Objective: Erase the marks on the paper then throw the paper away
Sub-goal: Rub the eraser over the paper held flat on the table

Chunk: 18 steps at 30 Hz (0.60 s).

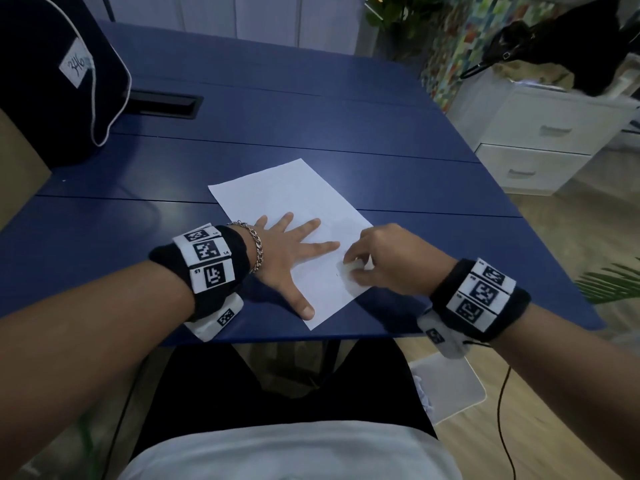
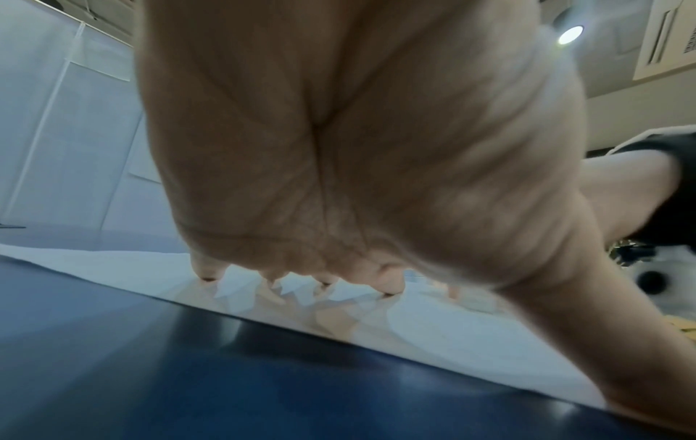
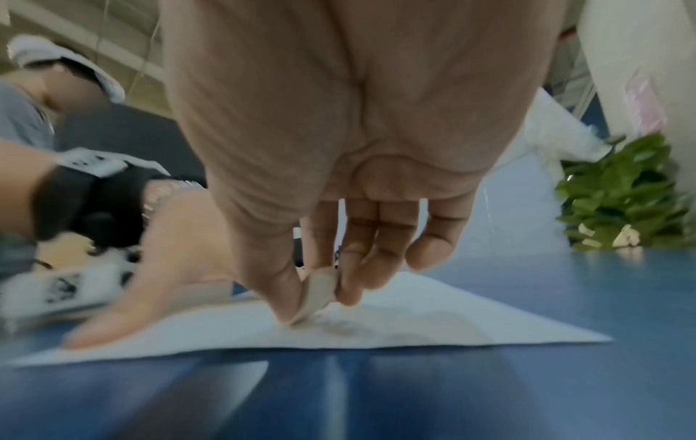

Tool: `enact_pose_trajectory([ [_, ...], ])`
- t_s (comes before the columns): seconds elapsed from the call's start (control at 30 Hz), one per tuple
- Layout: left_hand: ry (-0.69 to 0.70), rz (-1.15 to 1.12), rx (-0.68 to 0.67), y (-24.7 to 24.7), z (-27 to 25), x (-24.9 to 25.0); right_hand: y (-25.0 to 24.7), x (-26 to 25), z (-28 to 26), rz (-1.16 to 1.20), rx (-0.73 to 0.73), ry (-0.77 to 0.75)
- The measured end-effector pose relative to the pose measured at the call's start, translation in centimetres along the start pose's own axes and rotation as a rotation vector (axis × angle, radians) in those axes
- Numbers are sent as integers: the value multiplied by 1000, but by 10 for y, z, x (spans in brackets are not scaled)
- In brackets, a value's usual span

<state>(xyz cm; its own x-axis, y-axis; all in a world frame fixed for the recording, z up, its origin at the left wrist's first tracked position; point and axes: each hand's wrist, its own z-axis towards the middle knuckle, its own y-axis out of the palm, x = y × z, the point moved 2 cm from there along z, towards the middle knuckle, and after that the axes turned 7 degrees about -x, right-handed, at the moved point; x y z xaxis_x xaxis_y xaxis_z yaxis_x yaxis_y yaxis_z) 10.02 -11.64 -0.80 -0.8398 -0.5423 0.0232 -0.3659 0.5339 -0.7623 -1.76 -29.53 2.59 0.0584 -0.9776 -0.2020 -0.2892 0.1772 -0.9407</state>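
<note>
Blue table, white drawers to the rt, bag tag reads "346". Left hand splayed flat on paper; right hand pinching eraser.

Marks on paper too faint to read. Eraser mostly covered by right hand; shape unclear. Left hand motion-blurred in right wrist view. Dark bag cut off at frame edge.
</note>
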Motion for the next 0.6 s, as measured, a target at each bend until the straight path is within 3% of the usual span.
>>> enact_pose_trajectory([
  [0.1,-4,-2,-4,0,0,-1,1,5,1,-39,77,59],
  [0.23,-13,4,-24,-1,1,0,12,-15,-12,-17,-32,-57],
  [0.4,-13,6,-21,-1,0,0,-1,11,0,-76,74,72],
  [0.53,-18,-1,-29,0,0,0,13,-16,-15,-77,-21,-65],
  [0.6,-16,6,-34,0,0,1,7,-15,-12,-112,-39,-57],
])
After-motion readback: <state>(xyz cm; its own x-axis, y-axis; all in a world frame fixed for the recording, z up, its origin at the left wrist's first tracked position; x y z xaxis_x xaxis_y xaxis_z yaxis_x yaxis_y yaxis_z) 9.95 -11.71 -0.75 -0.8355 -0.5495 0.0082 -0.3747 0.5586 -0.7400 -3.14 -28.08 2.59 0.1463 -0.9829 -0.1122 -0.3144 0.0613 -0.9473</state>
